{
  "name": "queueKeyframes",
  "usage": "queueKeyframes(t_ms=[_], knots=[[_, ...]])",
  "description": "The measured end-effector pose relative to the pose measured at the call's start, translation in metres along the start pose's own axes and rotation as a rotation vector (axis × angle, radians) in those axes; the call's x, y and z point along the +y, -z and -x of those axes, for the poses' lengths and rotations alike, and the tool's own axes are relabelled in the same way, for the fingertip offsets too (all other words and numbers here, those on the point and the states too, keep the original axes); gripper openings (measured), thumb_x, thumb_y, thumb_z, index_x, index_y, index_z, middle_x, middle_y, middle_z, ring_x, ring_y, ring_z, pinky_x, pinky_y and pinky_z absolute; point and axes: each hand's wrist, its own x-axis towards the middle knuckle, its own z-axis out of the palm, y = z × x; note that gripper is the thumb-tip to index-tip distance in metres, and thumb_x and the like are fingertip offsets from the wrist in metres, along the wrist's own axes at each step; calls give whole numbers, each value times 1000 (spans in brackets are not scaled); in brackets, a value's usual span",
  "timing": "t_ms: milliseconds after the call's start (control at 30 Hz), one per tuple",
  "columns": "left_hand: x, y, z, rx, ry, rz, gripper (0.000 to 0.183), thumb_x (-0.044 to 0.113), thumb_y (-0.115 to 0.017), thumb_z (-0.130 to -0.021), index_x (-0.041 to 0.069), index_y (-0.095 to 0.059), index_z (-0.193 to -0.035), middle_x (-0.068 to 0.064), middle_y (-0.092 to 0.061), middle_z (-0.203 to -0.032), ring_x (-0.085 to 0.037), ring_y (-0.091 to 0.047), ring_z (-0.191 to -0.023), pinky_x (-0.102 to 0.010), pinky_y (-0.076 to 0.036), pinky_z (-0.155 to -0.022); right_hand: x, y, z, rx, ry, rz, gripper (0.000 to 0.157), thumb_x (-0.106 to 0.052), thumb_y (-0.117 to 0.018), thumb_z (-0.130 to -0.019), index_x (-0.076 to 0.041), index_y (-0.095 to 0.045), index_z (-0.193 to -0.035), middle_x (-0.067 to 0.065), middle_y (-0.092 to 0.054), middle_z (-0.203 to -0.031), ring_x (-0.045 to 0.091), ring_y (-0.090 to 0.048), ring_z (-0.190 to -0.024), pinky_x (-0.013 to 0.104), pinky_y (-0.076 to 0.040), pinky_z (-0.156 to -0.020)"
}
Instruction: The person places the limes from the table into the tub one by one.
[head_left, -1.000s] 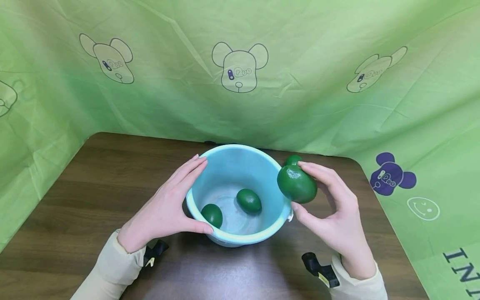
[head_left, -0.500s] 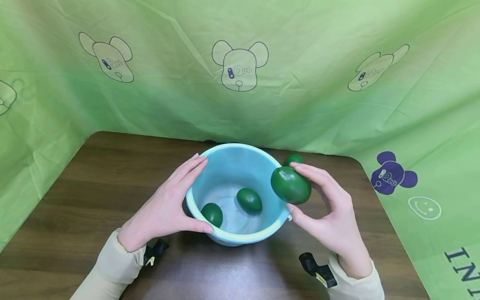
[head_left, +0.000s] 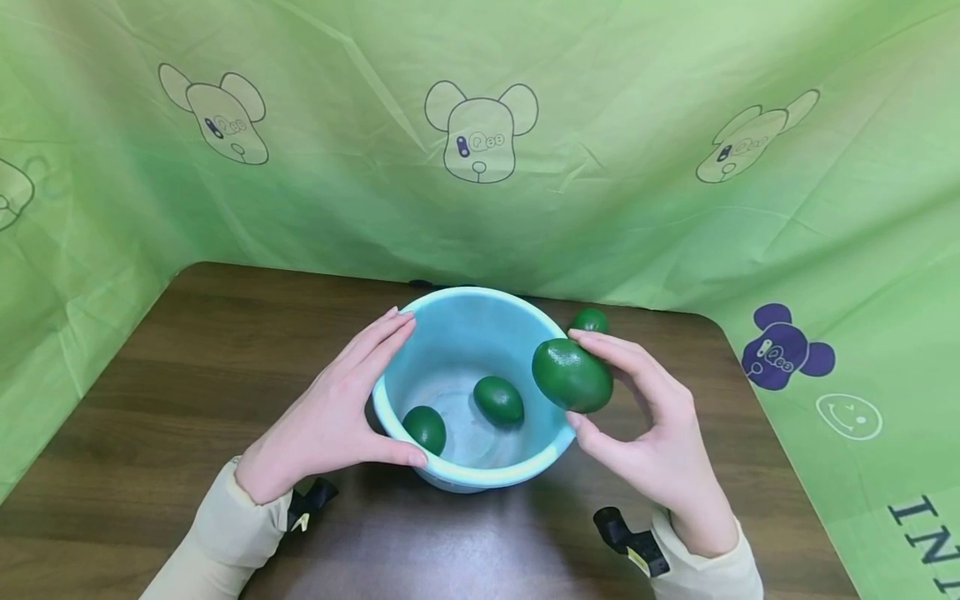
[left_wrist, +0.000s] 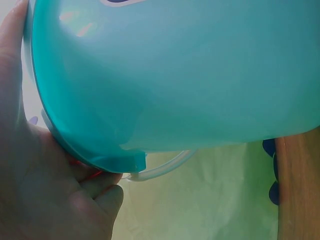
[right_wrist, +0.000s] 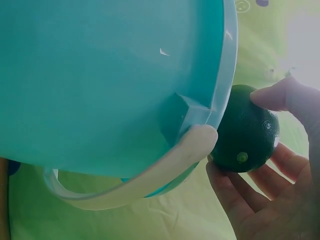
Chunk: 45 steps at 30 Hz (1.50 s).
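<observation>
A light-blue bucket [head_left: 474, 479] stands upright on the wooden table. Two dark green avocados [head_left: 498, 402] lie on its floor, one more to the left and nearer the front wall. Spread along the left rim, my left hand [head_left: 322, 421] holds the bucket, thumb at the front and fingertips further back. Thumb and fingers of my right hand [head_left: 648, 417] hold another avocado [head_left: 572, 375] at the right rim, where it overlaps the bucket's mouth. In the right wrist view this avocado [right_wrist: 247, 132] shows a pale stem spot.
Behind the bucket, to the right, another avocado [head_left: 589, 320] sits on the table [head_left: 225, 358]. A white handle [right_wrist: 145, 180] hangs from the bucket's side in the right wrist view. Green printed cloth [head_left: 600, 242] encloses the back and sides.
My right hand has moved left with its avocado, bringing it further over the bucket's right rim. More of the avocado behind shows. The left hand and bucket stay in place.
</observation>
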Motion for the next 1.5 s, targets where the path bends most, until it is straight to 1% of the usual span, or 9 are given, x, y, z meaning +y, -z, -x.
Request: queueKeyframes(t_ms=[100, 433, 733, 1167, 1500], knots=[[0, 0, 0, -1, 0, 1, 121, 73, -72, -55, 20, -20, -150, 7, -12, -154, -13, -10, -139, -42, -30, -104, 0, -1, -1, -8, 5, -1, 60, 13, -70, -62, 17, -52, -119, 30, -54, -117, 32, -54, -108, 32, -42, -93], [0, 0, -1, -8, 2, 5, 121, 73, -72, -56, 20, -19, -150, 7, -12, -154, -13, -9, -140, -42, -29, -104, -1, -5, -2, -50, 12, 43, 59, 10, -70, -62, 13, -55, -119, 26, -56, -117, 31, -55, -108, 30, -43, -91], [0, 0, 0, -7, 3, 13, 121, 73, -72, -56, 19, -20, -150, 7, -12, -154, -13, -9, -140, -42, -29, -104, -2, -7, -3, -63, 21, 69, 57, 7, -71, -63, 11, -56, -118, 24, -57, -117, 31, -55, -108, 30, -42, -92], [1, 1, -1, -5, 2, 18, 121, 73, -72, -56, 19, -20, -150, 7, -13, -154, -13, -10, -140, -42, -28, -105, -4, -9, -4, -104, 18, 68, 59, 7, -71, -63, 9, -57, -120, 21, -59, -114, 27, -57, -102, 26, -45, -87], [1, 1, -1, -4, -2, 18, 121, 73, -72, -56, 19, -20, -150, 7, -13, -154, -13, -10, -140, -41, -29, -104, -3, -11, -5, -119, 35, 66, 57, 6, -72, -63, 8, -57, -118, 22, -59, -115, 29, -57, -106, 28, -43, -90]])
